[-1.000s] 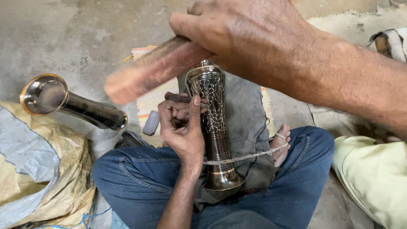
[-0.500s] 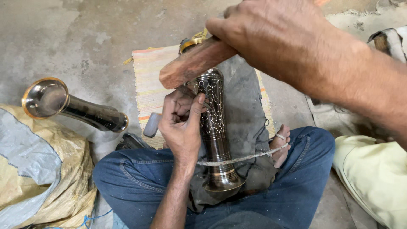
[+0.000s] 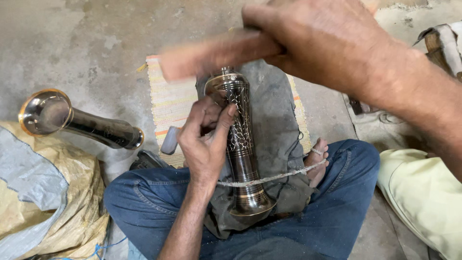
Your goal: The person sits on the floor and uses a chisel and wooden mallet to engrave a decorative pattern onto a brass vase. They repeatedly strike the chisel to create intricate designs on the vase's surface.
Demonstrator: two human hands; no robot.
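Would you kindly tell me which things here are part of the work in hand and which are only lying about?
In use: engraved vase, wooden block in right hand, left hand, cord, grey cloth.

Lying about: second vase, sack, mat.

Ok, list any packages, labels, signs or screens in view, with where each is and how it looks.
Woven sack: lower left on the floor, crumpled, yellow with a grey patch; the only packaging.
Labels, signs, screens: none visible.
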